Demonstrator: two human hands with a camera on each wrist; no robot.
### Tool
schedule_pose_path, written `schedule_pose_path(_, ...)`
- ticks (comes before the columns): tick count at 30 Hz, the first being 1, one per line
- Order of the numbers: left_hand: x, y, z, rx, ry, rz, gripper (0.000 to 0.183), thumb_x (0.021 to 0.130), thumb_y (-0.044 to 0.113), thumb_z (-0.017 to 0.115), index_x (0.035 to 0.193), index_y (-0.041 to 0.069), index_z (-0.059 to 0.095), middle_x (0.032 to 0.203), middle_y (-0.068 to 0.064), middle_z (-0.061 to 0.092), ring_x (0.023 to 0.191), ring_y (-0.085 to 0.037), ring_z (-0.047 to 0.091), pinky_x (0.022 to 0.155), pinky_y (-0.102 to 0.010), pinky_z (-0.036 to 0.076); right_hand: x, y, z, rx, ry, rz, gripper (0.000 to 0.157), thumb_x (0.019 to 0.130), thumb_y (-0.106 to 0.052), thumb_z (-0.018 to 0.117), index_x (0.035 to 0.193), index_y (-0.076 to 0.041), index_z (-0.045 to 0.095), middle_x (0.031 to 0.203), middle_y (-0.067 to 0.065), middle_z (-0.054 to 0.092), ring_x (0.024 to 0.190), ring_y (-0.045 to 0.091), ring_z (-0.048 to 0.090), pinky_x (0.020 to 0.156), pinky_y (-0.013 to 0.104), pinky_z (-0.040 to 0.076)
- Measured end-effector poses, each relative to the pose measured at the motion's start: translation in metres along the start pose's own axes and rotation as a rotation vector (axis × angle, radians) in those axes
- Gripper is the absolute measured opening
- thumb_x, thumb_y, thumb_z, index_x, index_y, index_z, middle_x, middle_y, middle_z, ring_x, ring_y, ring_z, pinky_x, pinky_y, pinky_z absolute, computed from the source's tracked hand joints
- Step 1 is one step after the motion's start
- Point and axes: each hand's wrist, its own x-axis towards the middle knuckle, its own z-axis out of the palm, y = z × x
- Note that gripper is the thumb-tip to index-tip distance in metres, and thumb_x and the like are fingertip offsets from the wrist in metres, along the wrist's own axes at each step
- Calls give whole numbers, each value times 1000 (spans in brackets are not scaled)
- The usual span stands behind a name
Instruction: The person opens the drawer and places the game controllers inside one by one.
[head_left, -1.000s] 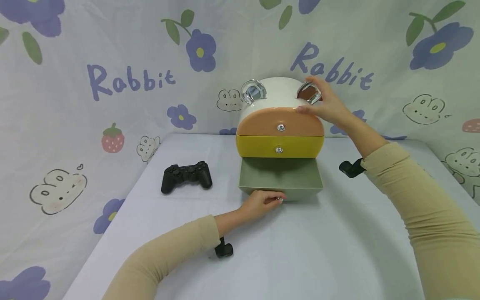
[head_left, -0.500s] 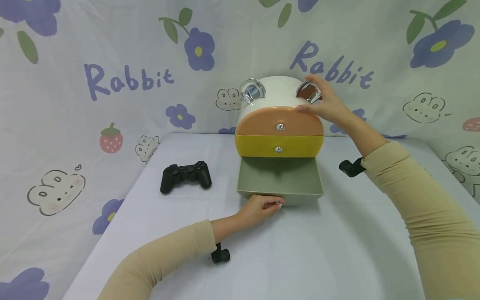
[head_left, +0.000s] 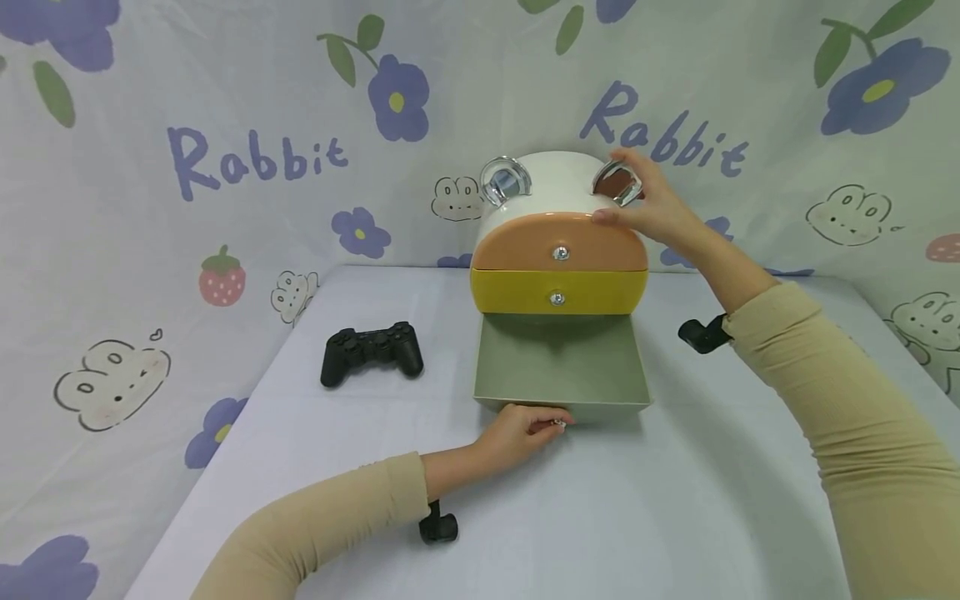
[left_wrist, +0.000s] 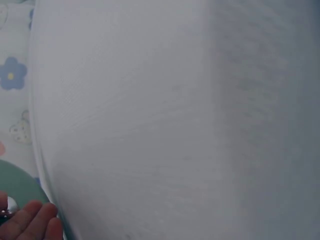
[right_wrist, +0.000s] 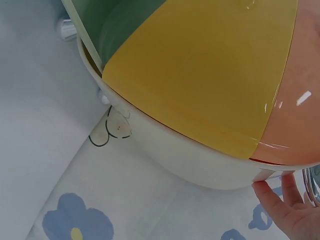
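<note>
A rounded white drawer box (head_left: 558,177) with two silver ring-shaped fittings on top stands at the back of the table. Its orange drawer (head_left: 517,246) and yellow drawer (head_left: 510,293) are closed, while the green bottom drawer (head_left: 562,367) is pulled out and its visible inside is bare. My left hand (head_left: 517,435) pinches the clear knob (head_left: 559,423) on the green drawer's front. At the box's upper right, my right hand (head_left: 652,204) holds the top edge by the right ring (head_left: 618,183); in the right wrist view its fingertips (right_wrist: 265,192) touch the white shell.
A black game controller (head_left: 372,353) lies on the white tablecloth (head_left: 600,517), left of the box. Behind the table hangs a printed curtain (head_left: 262,75). Black wrist-camera mounts show at the left wrist (head_left: 438,525) and the right wrist (head_left: 703,335).
The green drawer has come further out toward me, with my left hand moving along on its knob. My right hand stays in place on the box.
</note>
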Motion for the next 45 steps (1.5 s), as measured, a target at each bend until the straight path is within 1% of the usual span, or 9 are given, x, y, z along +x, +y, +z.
schedule_pose_path(5,-2,2,-1,-9,-15,-2,19,90,12,58,106,9,68,100,-3,68,71,1,52,63,-14,44,0,0,1,-11,1,3,89,76,-41,70,145,-28,17,153,-2,6,138,26,12,104,59,19)
schedule_pose_path(13,-4,12,-13,-101,-142,6,19,91,13,57,107,8,66,73,-8,66,62,-3,55,58,-15,44,1,-1,1,-5,-3,1,89,76,-40,70,145,-26,17,153,-2,5,138,26,12,105,57,19)
schedule_pose_path(19,-5,37,-45,-216,-174,60,21,89,13,59,108,4,64,84,-15,68,77,-18,65,68,-20,49,-1,-1,-1,7,1,-3,87,77,-39,69,145,-27,16,153,-2,4,136,27,13,105,58,20)
schedule_pose_path(23,-7,40,-77,-211,-85,48,22,87,9,61,107,1,63,84,-15,69,74,-26,66,68,-28,53,-2,-1,-1,0,7,-5,87,77,-38,70,145,-26,17,153,-2,5,137,26,13,105,58,20)
schedule_pose_path(27,-9,27,-114,-120,66,-31,19,87,10,61,103,0,63,80,-13,69,68,-28,66,64,-33,53,0,-1,0,-15,8,-4,88,76,-39,70,145,-27,17,153,-2,7,138,25,13,105,57,20)
schedule_pose_path(32,-11,0,-166,201,163,-183,24,87,24,63,106,10,64,87,-8,69,79,-23,64,70,-35,50,2,-1,0,-9,6,-11,88,76,-39,70,145,-27,18,153,-3,6,139,23,9,106,57,17)
schedule_pose_path(35,-13,-28,-195,336,149,-254,33,86,29,63,114,12,61,101,-10,67,93,-25,61,81,-41,47,2,-1,0,-6,4,-8,88,76,-40,70,145,-27,18,153,-3,5,139,23,9,106,57,17)
schedule_pose_path(38,-18,-57,-214,369,105,-300,43,87,31,62,124,11,54,117,-16,60,108,-33,54,90,-49,42,1,0,0,-10,6,1,88,76,-40,70,145,-27,17,153,-3,4,139,24,9,105,58,18)
schedule_pose_path(45,-35,-100,-230,372,49,-353,61,86,38,62,136,10,43,137,-20,42,127,-40,34,100,-55,29,2,0,0,-15,10,4,89,76,-40,70,145,-28,17,153,-3,6,139,24,10,106,58,18)
